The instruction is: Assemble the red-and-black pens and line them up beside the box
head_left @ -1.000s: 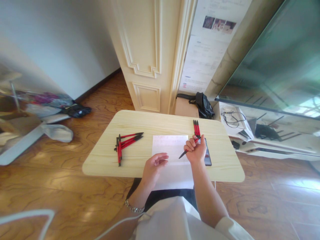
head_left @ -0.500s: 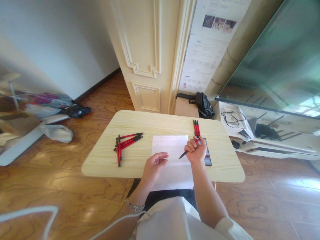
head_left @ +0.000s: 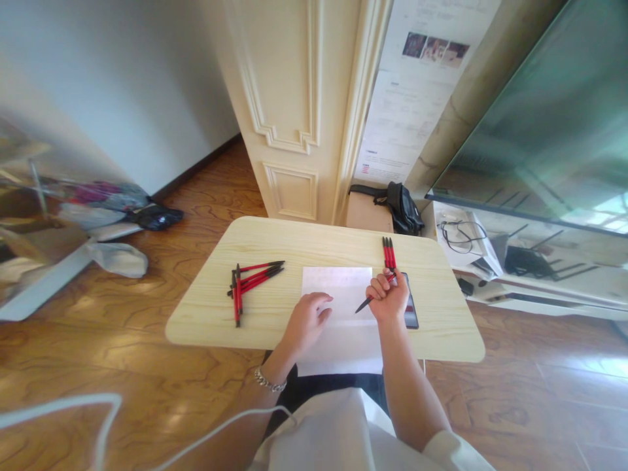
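Head view: the pen [head_left: 364, 305] is in the right hand [head_left: 389, 294], its black end slanting out past the curled fingers over the paper [head_left: 338, 282], toward the left hand [head_left: 307, 320]. A little red shows at the other side of the grip, near the thumb; the fingers hide the middle. Whether the tip touches the paper, I cannot tell.

It should be light and stiff, probably smooth plastic: hard to break, but apt to roll or twist in a loose hold. The black part near the tip looks the surest place to pinch; the red barrel would suit a full-hand grip such as this one.

The right fingers are closed round the pen, palm partly turned up. The left fingers are softly bent, with a modest gap to the thumb and nothing seen between them; they are over the paper, contact unclear.

Just beyond the right hand, three pens [head_left: 389, 254] lie side by side. A phone [head_left: 412, 307] lies partly behind that hand. Well to the left, a crossed pile of pens [head_left: 239, 288] rests on the table [head_left: 279, 242].
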### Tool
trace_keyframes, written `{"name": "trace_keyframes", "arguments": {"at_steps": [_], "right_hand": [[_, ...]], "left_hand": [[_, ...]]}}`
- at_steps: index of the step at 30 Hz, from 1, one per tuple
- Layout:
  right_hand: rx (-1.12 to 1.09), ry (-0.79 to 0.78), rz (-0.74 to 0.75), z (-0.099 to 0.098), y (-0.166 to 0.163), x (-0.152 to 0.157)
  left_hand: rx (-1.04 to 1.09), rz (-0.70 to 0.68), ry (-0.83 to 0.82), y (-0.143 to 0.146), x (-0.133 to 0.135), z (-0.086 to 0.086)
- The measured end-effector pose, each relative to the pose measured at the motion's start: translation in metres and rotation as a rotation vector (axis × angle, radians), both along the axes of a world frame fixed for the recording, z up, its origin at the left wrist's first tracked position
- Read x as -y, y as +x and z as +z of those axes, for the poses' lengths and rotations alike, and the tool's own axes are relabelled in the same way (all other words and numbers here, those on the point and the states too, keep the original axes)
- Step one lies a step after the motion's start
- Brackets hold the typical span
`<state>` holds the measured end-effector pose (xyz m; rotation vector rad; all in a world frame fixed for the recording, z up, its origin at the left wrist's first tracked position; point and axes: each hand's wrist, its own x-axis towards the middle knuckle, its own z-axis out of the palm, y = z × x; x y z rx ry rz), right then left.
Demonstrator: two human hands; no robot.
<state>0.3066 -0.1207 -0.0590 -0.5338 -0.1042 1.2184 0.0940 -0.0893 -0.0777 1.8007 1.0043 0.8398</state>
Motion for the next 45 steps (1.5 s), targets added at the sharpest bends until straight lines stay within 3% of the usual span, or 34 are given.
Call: {"name": "trace_keyframes", "arguments": {"at_steps": [4,8,13,17,19,24,28,35,45], "right_hand": [[0.005,-0.034,0.013,0.002,0.003,-0.004],[0.087,-0.152,0.04,-0.002,0.004,-0.008],[0.298,-0.331,-0.083,-0.014,-0.002,-0.008],[0.3,-0.318,0.131,-0.018,-0.008,-0.005],[0.339,-0.283,0.169,-0.02,-0.014,-0.005],[0.618,-0.338,-0.154,-0.035,-0.034,-0.012],[0.834,-0.463,-0.075,-0.044,-0.04,-0.016],[1.357,-0.493,-0.025,-0.053,-0.04,-0.013],[1.487,-0.514,-0.029,-0.052,-0.043,-0.013]], "left_hand": [[-0.146,-0.088,0.224,0.009,-0.004,-0.007],[-0.23,-0.129,0.307,0.013,-0.004,-0.016],[-0.261,-0.125,0.329,0.013,-0.001,-0.021],[-0.258,-0.103,0.324,0.014,0.0,-0.021],[-0.261,-0.098,0.331,0.014,0.0,-0.022],[-0.301,-0.102,0.362,0.014,0.0,-0.024],[-0.374,-0.106,0.392,0.014,-0.001,-0.024],[-0.411,-0.103,0.416,0.013,-0.001,-0.024],[-0.402,-0.104,0.407,0.013,-0.001,-0.025]]}}
